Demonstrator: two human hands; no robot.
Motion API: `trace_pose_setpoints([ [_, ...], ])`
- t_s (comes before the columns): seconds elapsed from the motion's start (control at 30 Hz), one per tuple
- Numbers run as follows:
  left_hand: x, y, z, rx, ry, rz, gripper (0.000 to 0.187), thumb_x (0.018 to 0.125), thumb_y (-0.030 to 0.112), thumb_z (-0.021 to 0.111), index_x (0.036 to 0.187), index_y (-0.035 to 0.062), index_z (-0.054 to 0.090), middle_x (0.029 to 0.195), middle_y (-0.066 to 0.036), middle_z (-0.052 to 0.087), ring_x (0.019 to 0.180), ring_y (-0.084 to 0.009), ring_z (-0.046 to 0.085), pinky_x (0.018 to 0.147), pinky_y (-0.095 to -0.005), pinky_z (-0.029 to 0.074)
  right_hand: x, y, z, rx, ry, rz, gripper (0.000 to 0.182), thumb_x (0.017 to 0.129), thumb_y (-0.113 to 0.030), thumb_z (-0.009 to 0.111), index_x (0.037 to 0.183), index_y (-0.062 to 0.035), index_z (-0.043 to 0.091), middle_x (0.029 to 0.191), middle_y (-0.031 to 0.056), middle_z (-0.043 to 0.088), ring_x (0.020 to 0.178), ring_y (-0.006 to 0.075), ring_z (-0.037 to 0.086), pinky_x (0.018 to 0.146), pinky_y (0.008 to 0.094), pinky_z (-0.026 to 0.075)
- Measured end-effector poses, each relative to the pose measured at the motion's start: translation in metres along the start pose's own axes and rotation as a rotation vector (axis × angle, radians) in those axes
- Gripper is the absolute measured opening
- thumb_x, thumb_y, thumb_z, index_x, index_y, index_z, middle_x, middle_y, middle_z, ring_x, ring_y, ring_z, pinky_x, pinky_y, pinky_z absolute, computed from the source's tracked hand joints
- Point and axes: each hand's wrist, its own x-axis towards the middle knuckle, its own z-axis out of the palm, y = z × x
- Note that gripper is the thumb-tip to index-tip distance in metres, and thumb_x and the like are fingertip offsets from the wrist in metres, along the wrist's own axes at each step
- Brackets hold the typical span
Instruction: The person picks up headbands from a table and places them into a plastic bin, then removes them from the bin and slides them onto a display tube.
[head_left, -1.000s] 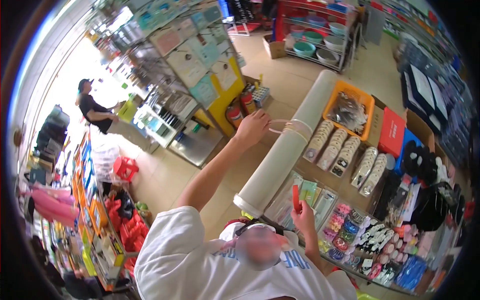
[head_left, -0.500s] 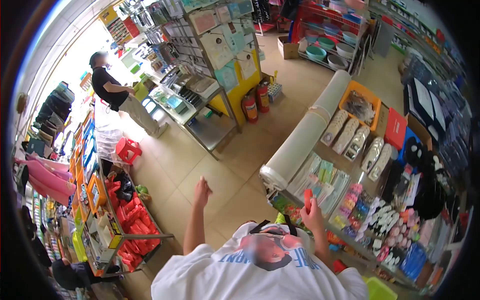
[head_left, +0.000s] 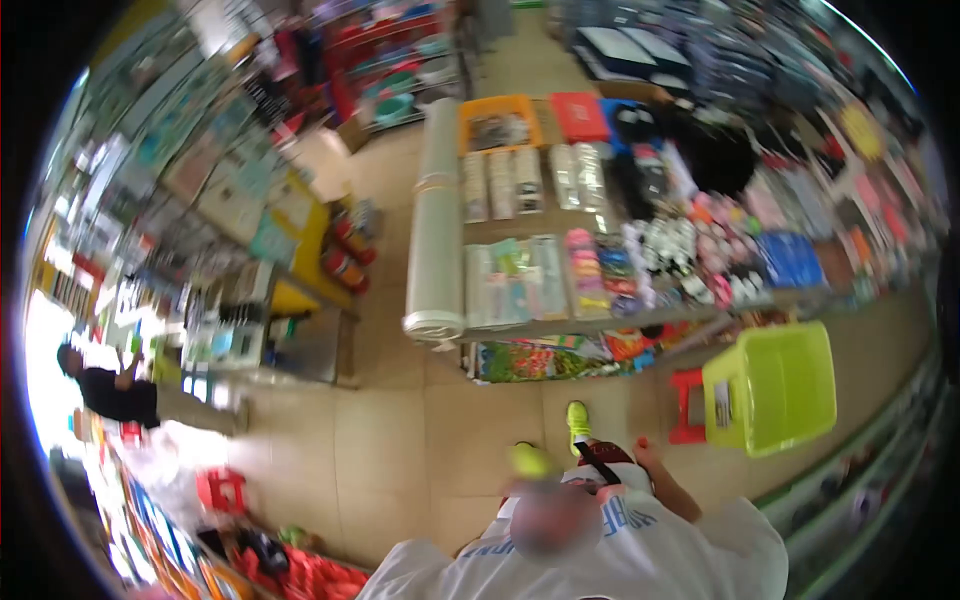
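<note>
My right hand [head_left: 646, 457] hangs low beside my shorts, its fingers closed; a small bit of a red object [head_left: 641, 442] shows at them, mostly hidden. Of my left arm only a sliver of skin shows by the white shirt [head_left: 640, 545]; the left hand is out of sight. Nearest to my right hand is a red stool [head_left: 688, 407] beside a lime-green basket [head_left: 769, 390].
A goods table [head_left: 590, 325] ahead carries a long plastic roll [head_left: 436, 220], an orange tray [head_left: 500, 103] and packaged items. A person in black [head_left: 118, 396] stands at far left near a metal table [head_left: 315, 345]. Another red stool [head_left: 221, 491] stands lower left.
The view has turned right, bringing the goods table to the middle and the green basket into fuller view. My right hand has dropped beside my body; my left hand has gone out of view.
</note>
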Motion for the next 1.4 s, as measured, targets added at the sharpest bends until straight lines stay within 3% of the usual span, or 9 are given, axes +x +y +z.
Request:
trace_pose_setpoints([
  [0.17, 0.021, 0.082, -0.05, 0.213, 0.084, 0.022, 0.03, 0.098, 0.035, 0.052, 0.082, 0.0109, 0.059, 0.058, -0.003, 0.047, 0.046, -0.0174, 0.048, 0.043, -0.037, 0.045, -0.042, 0.133, -0.018, -0.276, -0.173, 0.191, 0.05, 0.082, -0.05, 0.061, 0.099, -0.004, 0.071, 0.096, 0.0223, 0.07, 0.095, 0.035, 0.068, 0.079, 0.043, 0.051],
  [0.37, 0.028, 0.253, -0.026, 0.546, 0.17, 0.218, 0.049, 0.098, 0.041, 0.048, 0.073, 0.001, 0.059, 0.056, -0.007, 0.052, 0.045, -0.023, 0.053, 0.045, -0.0419, 0.046, -0.06, 0.225, -0.056, 0.308, 0.139, 0.355, 0.063, 0.076, -0.06, 0.062, 0.094, -0.0014, 0.073, 0.096, 0.0262, 0.069, 0.094, 0.0391, 0.068, 0.077, 0.0468, 0.053],
  [0.43, 0.044, 0.302, 0.047, 0.802, 0.207, 0.21, 0.049, 0.096, 0.041, 0.048, 0.083, -0.0025, 0.066, 0.063, -0.011, 0.058, 0.052, -0.0261, 0.057, 0.051, -0.044, 0.048, -0.053, 0.257, -0.084, 0.282, 0.223, 0.41, 0.063, 0.077, -0.06, 0.06, 0.09, 0.0003, 0.072, 0.092, 0.0286, 0.068, 0.094, 0.0407, 0.068, 0.078, 0.0476, 0.053],
  [0.57, 0.112, 0.37, 0.245, 1.242, -0.022, 1.256, 0.037, 0.096, 0.039, 0.055, 0.099, 0.0041, 0.069, 0.078, -0.014, 0.066, 0.079, -0.0252, 0.065, 0.066, -0.0413, 0.049, -0.075, 0.31, -0.131, 0.511, 0.457, 0.474, 0.055, 0.08, -0.05, 0.06, 0.083, 0.0041, 0.07, 0.081, 0.0283, 0.067, 0.081, 0.0385, 0.069, 0.072, 0.0466, 0.052],
  [0.8, -0.148, 0.5, 0.672, 1.17, -0.643, 1.193, 0.028, 0.095, 0.026, 0.062, 0.107, 0.0019, 0.058, 0.085, -0.008, 0.057, 0.079, -0.0159, 0.055, 0.072, -0.0316, 0.045, -0.107, 0.414, -0.165, 0.901, 0.635, 0.72, 0.041, 0.083, -0.039, 0.061, 0.065, -0.0018, 0.059, 0.052, 0.006, 0.053, 0.044, 0.0216, 0.054, 0.042, 0.0379, 0.038],
  [0.93, -0.094, 0.508, 0.797, 1.233, -0.858, 1.214, 0.026, 0.094, 0.028, 0.063, 0.106, 0.0045, 0.06, 0.071, -0.005, 0.048, 0.066, -0.0128, 0.047, 0.059, -0.0302, 0.039, -0.119, 0.417, -0.185, 1.279, 0.68, 0.848, 0.034, 0.089, -0.034, 0.058, 0.068, -0.009, 0.051, 0.049, -0.0003, 0.044, 0.035, 0.0129, 0.038, 0.035, 0.0343, 0.027],
  [1.1, 0.04, 0.447, 0.904, 1.418, -0.936, 0.974, 0.024, 0.094, 0.028, 0.062, 0.104, 0.0058, 0.061, 0.067, -0.007, 0.05, 0.064, -0.0172, 0.05, 0.059, -0.0333, 0.041, -0.152, 0.362, -0.183, 1.027, 0.879, 0.975, 0.028, 0.093, -0.029, 0.057, 0.072, -0.0114, 0.052, 0.051, -0.0026, 0.044, 0.04, 0.0099, 0.041, 0.037, 0.0289, 0.03],
  [1.17, 0.123, 0.401, 0.918, 1.476, -0.996, 0.965, 0.024, 0.094, 0.026, 0.062, 0.104, 0.0049, 0.062, 0.072, -0.012, 0.057, 0.068, -0.0257, 0.057, 0.065, -0.0386, 0.046, -0.175, 0.312, -0.214, 1.368, 0.865, 1.047, 0.025, 0.094, -0.029, 0.059, 0.077, -0.0096, 0.056, 0.058, -0.0044, 0.046, 0.051, 0.0059, 0.044, 0.046, 0.0262, 0.033],
  [1.4, 0.198, 0.327, 0.901, 1.746, -0.95, 0.929, 0.018, 0.09, 0.021, 0.063, 0.101, 0.007, 0.066, 0.103, -0.018, 0.059, 0.097, -0.0343, 0.057, 0.081, -0.0436, 0.048, -0.166, 0.224, -0.315, 1.031, 0.783, 1.092, 0.023, 0.095, -0.024, 0.062, 0.081, -0.0067, 0.057, 0.063, -0.0043, 0.048, 0.057, 0.0056, 0.043, 0.05, 0.025, 0.034],
])
